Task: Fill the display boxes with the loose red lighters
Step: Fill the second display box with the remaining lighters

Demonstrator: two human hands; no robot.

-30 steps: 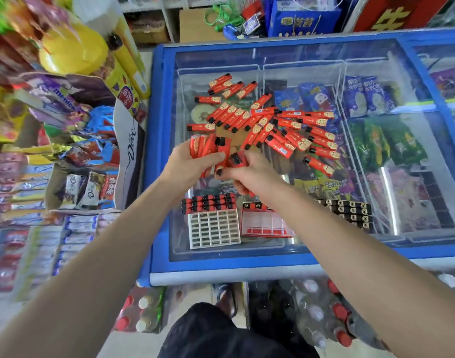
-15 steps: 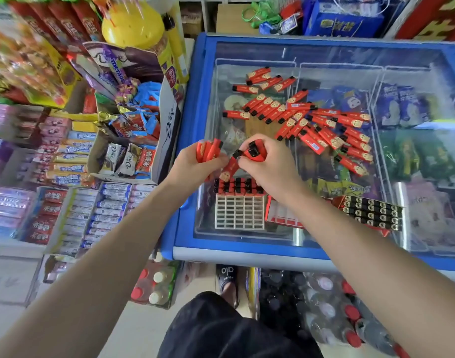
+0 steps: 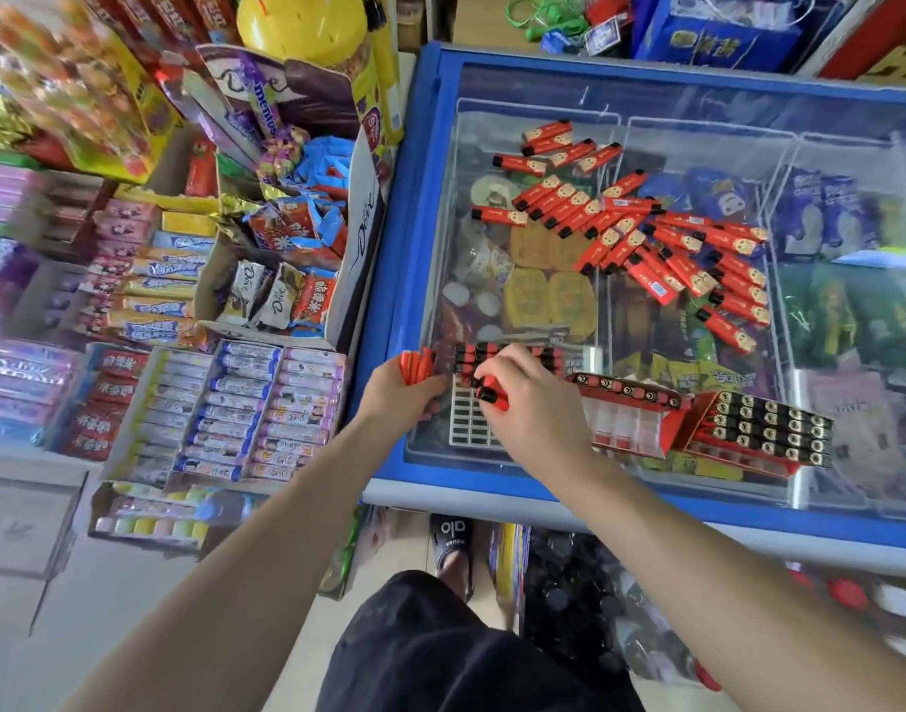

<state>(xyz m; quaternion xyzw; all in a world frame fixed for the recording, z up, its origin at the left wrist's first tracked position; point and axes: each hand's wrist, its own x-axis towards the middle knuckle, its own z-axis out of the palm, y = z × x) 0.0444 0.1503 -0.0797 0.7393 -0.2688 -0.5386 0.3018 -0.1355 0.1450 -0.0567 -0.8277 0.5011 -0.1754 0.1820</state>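
Many loose red lighters point(image 3: 641, 233) lie scattered on the glass lid of a blue freezer point(image 3: 420, 208). Near its front edge stands a white grid display box point(image 3: 466, 429), its far rows filled with lighters. My left hand point(image 3: 404, 398) grips a bundle of red lighters point(image 3: 416, 364) just left of that box. My right hand point(image 3: 533, 403) hovers over the grid and pinches one red lighter point(image 3: 492, 395), black cap down. To the right stand a second box point(image 3: 625, 418) with one filled row and a full red box point(image 3: 764, 429).
Candy and chocolate display cartons point(image 3: 266, 280) crowd the shelf left of the freezer. Bottled drinks point(image 3: 851, 598) sit on the floor under its front edge. A sandalled foot point(image 3: 453, 547) shows below. Frozen goods lie under the glass.
Both hands have come down from above the loose pile to the white grid box. The right hand now holds a lighter over the grid. The camera has turned left.
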